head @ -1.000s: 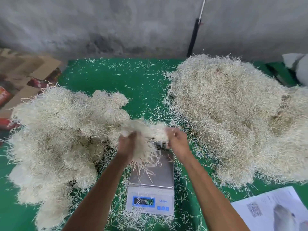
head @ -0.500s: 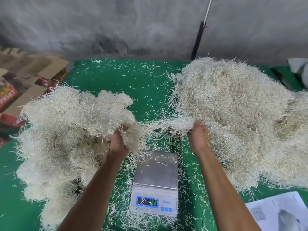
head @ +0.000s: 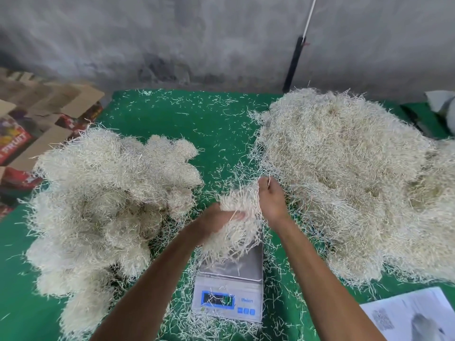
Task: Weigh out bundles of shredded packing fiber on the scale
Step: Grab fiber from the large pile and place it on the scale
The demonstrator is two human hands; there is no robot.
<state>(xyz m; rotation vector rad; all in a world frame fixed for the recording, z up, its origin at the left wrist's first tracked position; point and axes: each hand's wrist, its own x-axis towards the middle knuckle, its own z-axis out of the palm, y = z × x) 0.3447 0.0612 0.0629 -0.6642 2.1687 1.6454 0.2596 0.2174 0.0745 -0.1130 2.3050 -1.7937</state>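
Observation:
A small digital scale (head: pixel 236 269) with a steel pan and a blue display sits on the green table cover in front of me. Above its far edge hangs a bundle of pale shredded fiber (head: pixel 234 230). My left hand (head: pixel 216 222) cups the bundle from the left and below. My right hand (head: pixel 272 200) grips its upper right end. A big loose fiber heap (head: pixel 344 178) lies to the right. On the left lies a pile of rounded fiber bundles (head: pixel 105 203).
The green cover (head: pixel 197 119) is strewn with stray fiber strands. Cardboard boxes (head: pixel 49 114) lie beyond the table's left edge. A printed paper sheet (head: pixel 413 313) lies at the front right. A grey wall and a black pole (head: pixel 294 62) stand behind.
My left hand has left the left pile and come to the middle. My right hand has drawn a fresh tuft off the right heap, and both hands now hold it over the scale.

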